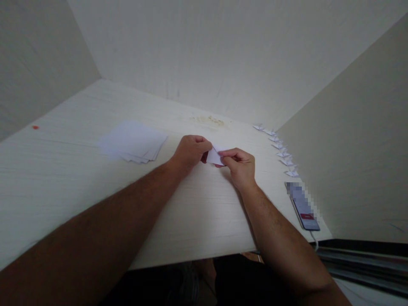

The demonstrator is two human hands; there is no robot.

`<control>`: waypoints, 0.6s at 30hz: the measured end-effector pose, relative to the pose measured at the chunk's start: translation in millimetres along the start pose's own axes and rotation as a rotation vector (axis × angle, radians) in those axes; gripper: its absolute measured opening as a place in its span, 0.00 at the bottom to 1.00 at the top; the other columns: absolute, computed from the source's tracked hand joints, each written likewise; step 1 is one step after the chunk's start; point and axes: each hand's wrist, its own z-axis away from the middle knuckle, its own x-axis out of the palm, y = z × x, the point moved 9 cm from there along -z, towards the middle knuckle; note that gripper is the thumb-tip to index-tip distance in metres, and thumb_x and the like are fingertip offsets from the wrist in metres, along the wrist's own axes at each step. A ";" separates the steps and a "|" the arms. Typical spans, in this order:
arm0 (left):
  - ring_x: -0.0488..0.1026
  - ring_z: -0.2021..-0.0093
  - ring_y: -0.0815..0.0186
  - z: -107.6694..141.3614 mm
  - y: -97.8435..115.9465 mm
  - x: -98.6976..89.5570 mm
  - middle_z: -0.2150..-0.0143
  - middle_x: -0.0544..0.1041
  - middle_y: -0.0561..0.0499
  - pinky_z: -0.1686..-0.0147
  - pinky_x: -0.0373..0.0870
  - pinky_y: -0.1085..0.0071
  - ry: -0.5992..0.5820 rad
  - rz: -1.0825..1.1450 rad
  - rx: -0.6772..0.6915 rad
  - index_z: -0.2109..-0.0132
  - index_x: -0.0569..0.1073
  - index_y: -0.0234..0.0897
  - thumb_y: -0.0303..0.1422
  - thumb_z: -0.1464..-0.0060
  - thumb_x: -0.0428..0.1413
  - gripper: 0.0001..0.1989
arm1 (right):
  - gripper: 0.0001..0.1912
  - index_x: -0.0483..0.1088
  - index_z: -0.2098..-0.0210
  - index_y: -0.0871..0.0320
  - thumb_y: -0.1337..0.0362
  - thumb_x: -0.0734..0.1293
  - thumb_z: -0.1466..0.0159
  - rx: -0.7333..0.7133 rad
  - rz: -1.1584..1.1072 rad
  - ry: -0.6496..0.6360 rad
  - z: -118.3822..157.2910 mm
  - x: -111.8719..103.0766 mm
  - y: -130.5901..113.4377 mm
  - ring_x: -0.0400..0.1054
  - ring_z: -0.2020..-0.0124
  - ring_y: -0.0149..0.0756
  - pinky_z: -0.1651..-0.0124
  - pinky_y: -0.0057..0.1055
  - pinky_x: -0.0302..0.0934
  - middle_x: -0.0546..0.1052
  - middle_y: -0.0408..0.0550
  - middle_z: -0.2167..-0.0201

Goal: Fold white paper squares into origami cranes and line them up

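Note:
A small folded piece of white paper (214, 156) is held over the middle of the table, between my two hands. My left hand (192, 152) pinches its left side with thumb and fingers. On the right side, my right hand (238, 163) grips the paper the same way, its fingertips at the upper right edge. A crease runs slanting across the paper's upper part. Parts of the paper are hidden behind my fingers. To the left of my hands lies a spread stack of white paper sheets (137, 140).
Several small folded white paper figures (281, 154) stand in a row along the right wall. Nearer me, a phone (302, 206) with a cable lies by the table's (197, 221) right edge. Walls close in the back and sides. An orange spot (35, 127) marks the far left.

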 end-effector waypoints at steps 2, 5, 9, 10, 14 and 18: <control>0.63 0.83 0.71 0.1 -0.6 0.0 0.85 0.67 0.54 0.82 0.56 0.73 0.002 0.007 -0.010 0.82 0.69 0.37 0.27 0.58 0.56 0.08 | 0.05 0.81 0.71 0.54 0.67 0.73 0.48 -0.016 0.041 0.010 0.4 -1.5 -1.6 0.74 0.77 0.33 0.72 0.31 0.72 0.79 0.41 0.79; 0.62 0.83 0.71 0.3 -1.1 -0.3 0.85 0.67 0.55 0.81 0.57 0.73 0.004 0.010 -0.017 0.81 0.68 0.37 0.27 0.58 0.56 0.08 | 0.05 0.82 0.71 0.53 0.66 0.73 0.48 -0.048 0.096 0.030 0.8 -3.7 -4.6 0.72 0.78 0.31 0.71 0.31 0.70 0.79 0.41 0.79; 0.64 0.82 0.71 0.1 -0.2 3.7 0.84 0.69 0.54 0.81 0.59 0.73 -0.060 0.032 -0.004 0.80 0.70 0.36 0.29 0.58 0.57 0.07 | 0.06 0.82 0.70 0.53 0.66 0.72 0.48 -0.085 0.133 0.057 1.7 -6.1 -9.3 0.71 0.78 0.31 0.71 0.30 0.69 0.78 0.41 0.79; 0.65 0.82 0.71 0.2 0.0 5.8 0.84 0.69 0.53 0.81 0.60 0.73 -0.093 0.031 -0.003 0.80 0.71 0.36 0.30 0.58 0.58 0.07 | 0.06 0.82 0.70 0.53 0.66 0.72 0.48 -0.087 0.132 0.064 2.0 -6.6 -10.0 0.71 0.78 0.31 0.71 0.30 0.69 0.78 0.41 0.79; 0.64 0.83 0.72 0.7 0.6 10.1 0.84 0.70 0.54 0.81 0.58 0.74 -0.181 -0.067 0.013 0.78 0.73 0.35 0.33 0.58 0.62 0.08 | 0.06 0.82 0.70 0.55 0.66 0.72 0.48 -0.087 0.127 0.055 2.6 -4.9 -11.1 0.71 0.77 0.30 0.70 0.29 0.68 0.78 0.41 0.79; 0.64 0.83 0.71 -0.7 -1.0 8.5 0.85 0.70 0.53 0.81 0.58 0.74 -0.172 -0.057 0.003 0.77 0.74 0.34 0.31 0.58 0.61 0.06 | 0.08 0.80 0.67 0.55 0.65 0.72 0.48 -0.108 0.075 0.038 1.7 -2.1 -14.9 0.70 0.79 0.28 0.72 0.28 0.68 0.77 0.38 0.80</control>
